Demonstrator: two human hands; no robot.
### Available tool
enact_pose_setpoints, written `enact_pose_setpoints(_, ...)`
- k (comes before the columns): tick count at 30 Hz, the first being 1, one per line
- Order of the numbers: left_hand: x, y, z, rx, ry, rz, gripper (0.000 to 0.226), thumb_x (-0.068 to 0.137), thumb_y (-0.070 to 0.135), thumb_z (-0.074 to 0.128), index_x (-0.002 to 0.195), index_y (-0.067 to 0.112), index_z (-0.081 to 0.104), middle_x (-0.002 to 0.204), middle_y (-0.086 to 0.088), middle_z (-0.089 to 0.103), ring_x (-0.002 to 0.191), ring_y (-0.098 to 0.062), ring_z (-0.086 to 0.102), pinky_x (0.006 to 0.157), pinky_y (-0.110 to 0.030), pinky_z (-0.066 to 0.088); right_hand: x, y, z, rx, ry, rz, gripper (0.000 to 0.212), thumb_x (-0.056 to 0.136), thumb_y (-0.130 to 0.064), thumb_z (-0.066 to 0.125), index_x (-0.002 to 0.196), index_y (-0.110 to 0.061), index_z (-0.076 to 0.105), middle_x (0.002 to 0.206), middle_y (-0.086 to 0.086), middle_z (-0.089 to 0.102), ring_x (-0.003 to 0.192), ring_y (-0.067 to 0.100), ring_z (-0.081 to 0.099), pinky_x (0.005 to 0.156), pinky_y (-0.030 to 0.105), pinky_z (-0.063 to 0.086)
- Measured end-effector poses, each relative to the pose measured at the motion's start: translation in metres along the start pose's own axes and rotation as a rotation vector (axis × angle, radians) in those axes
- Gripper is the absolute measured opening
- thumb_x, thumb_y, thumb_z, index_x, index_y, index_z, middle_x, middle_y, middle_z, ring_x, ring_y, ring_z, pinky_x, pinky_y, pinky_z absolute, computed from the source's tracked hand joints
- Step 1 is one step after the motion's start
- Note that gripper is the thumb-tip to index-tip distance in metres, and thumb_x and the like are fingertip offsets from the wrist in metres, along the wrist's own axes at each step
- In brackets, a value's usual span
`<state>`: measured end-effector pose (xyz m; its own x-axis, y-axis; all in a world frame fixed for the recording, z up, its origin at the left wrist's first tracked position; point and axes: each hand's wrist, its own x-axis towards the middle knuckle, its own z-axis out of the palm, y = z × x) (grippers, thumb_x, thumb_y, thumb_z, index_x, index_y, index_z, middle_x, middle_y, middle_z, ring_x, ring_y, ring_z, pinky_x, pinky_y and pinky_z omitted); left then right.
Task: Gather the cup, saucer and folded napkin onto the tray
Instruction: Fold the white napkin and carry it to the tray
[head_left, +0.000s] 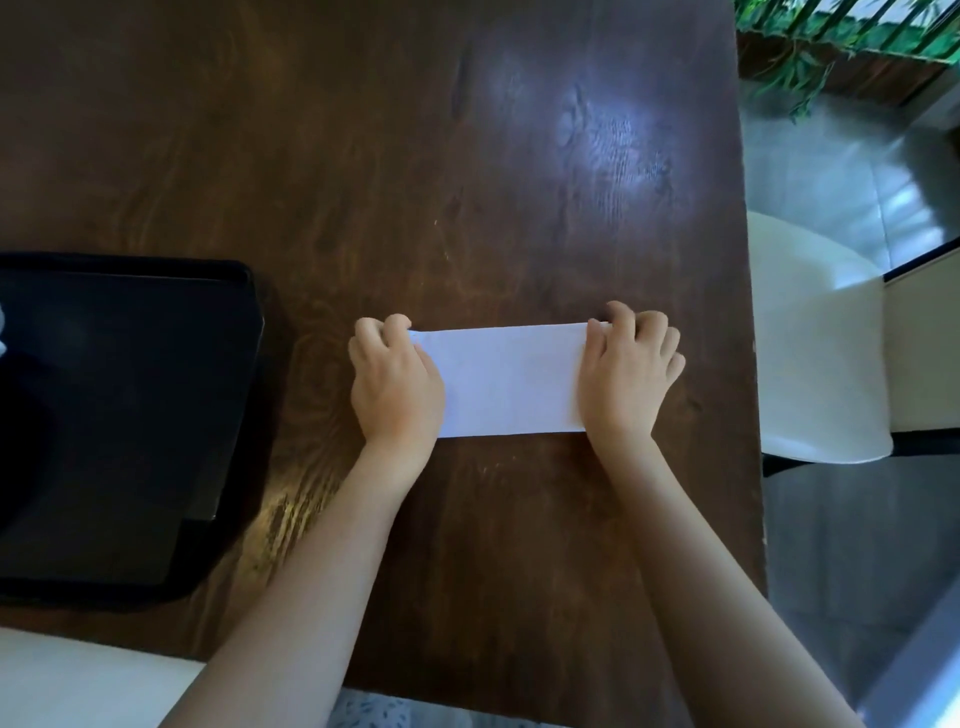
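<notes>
A white napkin (506, 379), folded into a long rectangle, lies flat on the dark wooden table (415, 156). My left hand (395, 382) pinches its left end and my right hand (626, 371) pinches its right end, fingers curled over the far corners. The black tray (228, 415) sits at the left, apart from the napkin. A sliver of something white (2, 332) shows at the tray's left edge, cut off by the frame. I cannot see a cup or a saucer clearly.
The table's right edge runs just past my right hand. Beyond it stands a white chair (821, 364) on a grey floor, with green plants (831, 36) at the top right. A white seat (78, 680) shows at the bottom left.
</notes>
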<state>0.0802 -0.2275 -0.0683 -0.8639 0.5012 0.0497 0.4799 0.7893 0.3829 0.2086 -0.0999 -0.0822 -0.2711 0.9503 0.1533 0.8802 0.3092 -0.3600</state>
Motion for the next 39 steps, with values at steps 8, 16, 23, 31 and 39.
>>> enact_pose_setpoints(8, -0.006, 0.011, -0.005, 0.129, 0.016, 0.305, 0.048, 0.087, 0.006, 0.051, 0.134, 0.01, 0.043, 0.139, -0.014, 0.047, 0.128, -0.031, 0.041, 0.102, -0.044, 0.035, -0.022, -0.04, 0.003, -0.008, -0.35, -0.649, 0.047, 0.1, -0.026, 0.028, 0.145, -0.01, 0.03, 0.155, 0.005, 0.028, 0.146, 0.022, 0.014, 0.119, 0.043, -0.001)
enact_pose_setpoints(16, -0.009, -0.015, 0.026, 0.268, -0.131, 0.312, 0.056, 0.097, 0.036, 0.017, 0.147, 0.011, 0.019, 0.156, -0.007, 0.019, 0.144, -0.02, 0.013, 0.115, -0.049, 0.009, -0.023, -0.031, 0.019, -0.174, -0.429, -0.8, 0.057, 0.098, -0.043, 0.015, 0.149, -0.018, 0.013, 0.159, -0.001, 0.013, 0.147, 0.015, 0.004, 0.12, 0.04, -0.001)
enact_pose_setpoints(23, -0.009, -0.015, 0.027, 0.25, -0.13, 0.31, 0.058, 0.095, 0.037, 0.015, 0.147, 0.011, 0.017, 0.157, -0.006, 0.018, 0.144, -0.019, 0.012, 0.116, -0.05, 0.006, 0.0, -0.008, 0.015, -0.23, -0.414, -0.743, 0.061, 0.096, -0.05, 0.011, 0.15, -0.022, 0.009, 0.159, -0.002, 0.01, 0.147, 0.015, 0.002, 0.12, 0.041, -0.002)
enact_pose_setpoints(31, -0.008, -0.014, 0.026, 0.284, -0.14, 0.306, 0.063, 0.094, 0.045, 0.01, 0.148, 0.014, 0.014, 0.157, -0.006, 0.014, 0.145, -0.02, 0.008, 0.117, -0.048, 0.005, -0.002, -0.003, 0.018, -0.245, -0.324, -0.652, 0.07, 0.093, -0.059, 0.01, 0.149, -0.018, 0.012, 0.159, 0.002, 0.012, 0.147, 0.017, 0.005, 0.12, 0.039, -0.004)
enact_pose_setpoints(39, -0.007, -0.016, 0.026, 0.29, -0.154, 0.331, 0.065, 0.092, 0.048, 0.01, 0.148, 0.014, 0.012, 0.158, -0.005, 0.012, 0.145, -0.02, 0.007, 0.117, -0.048, 0.003, -0.001, 0.0, 0.014, -0.255, -0.33, -0.63, 0.07, 0.093, -0.057, 0.006, 0.149, -0.015, 0.009, 0.159, 0.004, 0.009, 0.147, 0.018, 0.002, 0.118, 0.035, -0.009)
